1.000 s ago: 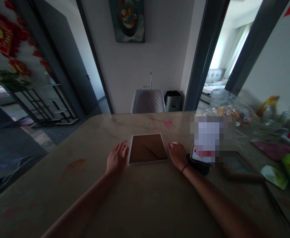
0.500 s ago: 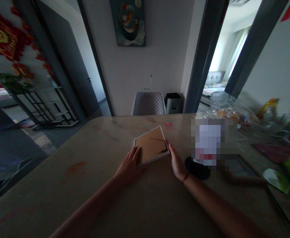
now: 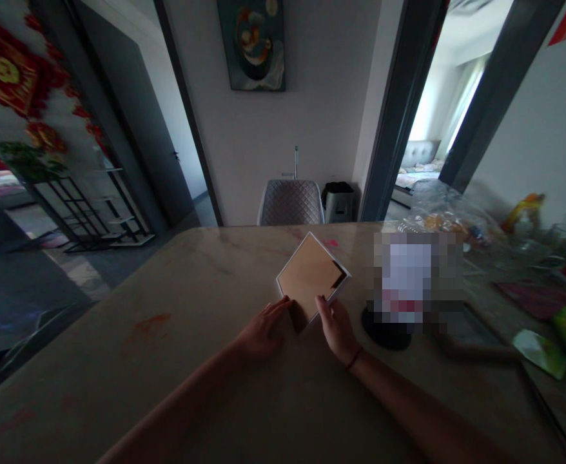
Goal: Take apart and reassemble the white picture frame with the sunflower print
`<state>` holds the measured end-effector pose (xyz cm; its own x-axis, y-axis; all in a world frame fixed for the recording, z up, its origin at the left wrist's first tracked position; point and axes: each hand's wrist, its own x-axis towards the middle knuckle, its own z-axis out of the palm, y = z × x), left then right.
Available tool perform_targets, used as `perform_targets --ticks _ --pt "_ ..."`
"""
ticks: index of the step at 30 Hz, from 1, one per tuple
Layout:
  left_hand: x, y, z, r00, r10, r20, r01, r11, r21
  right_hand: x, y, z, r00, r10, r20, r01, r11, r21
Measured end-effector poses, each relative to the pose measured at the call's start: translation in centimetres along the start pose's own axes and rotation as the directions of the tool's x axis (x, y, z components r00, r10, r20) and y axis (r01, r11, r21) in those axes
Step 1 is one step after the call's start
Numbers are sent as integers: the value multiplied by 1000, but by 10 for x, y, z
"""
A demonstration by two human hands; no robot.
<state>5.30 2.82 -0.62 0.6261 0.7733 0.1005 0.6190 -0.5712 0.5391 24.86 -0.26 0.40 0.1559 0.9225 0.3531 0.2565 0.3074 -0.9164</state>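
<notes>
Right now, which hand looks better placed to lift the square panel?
Probably the right hand: its thumb laps over the near right edge of the square panel, while the left hand shows only fingertips at the near left edge.

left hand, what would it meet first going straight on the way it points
Most likely the square panel: the left hand points at its near left edge and seems to touch it, though depth is unclear.

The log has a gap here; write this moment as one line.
left hand: on panel, near-left edge; right hand: gripping near-right edge; panel: corner toward person; lifted off table: unclear
</notes>
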Motion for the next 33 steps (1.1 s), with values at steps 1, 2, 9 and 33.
perform_targets --ticks 1,2,9,33 --pt "1 -1 -1 1000 -15 -21 13 998 -61 -1 1 0 1000 -24 0 24 1000 -12" --pt "1 0 -3 998 -41 -39 35 990 -139 -1 2 1 999 -46 6 46 999 -14" --pt "4 21 -21 949 -296 -108 146 716 -683 -6 1 4 969 -246 -3 246 969 -5" --pt "8 38 -53 767 -637 77 228 159 -960 2 31 11 994 -105 2 101 954 -283"
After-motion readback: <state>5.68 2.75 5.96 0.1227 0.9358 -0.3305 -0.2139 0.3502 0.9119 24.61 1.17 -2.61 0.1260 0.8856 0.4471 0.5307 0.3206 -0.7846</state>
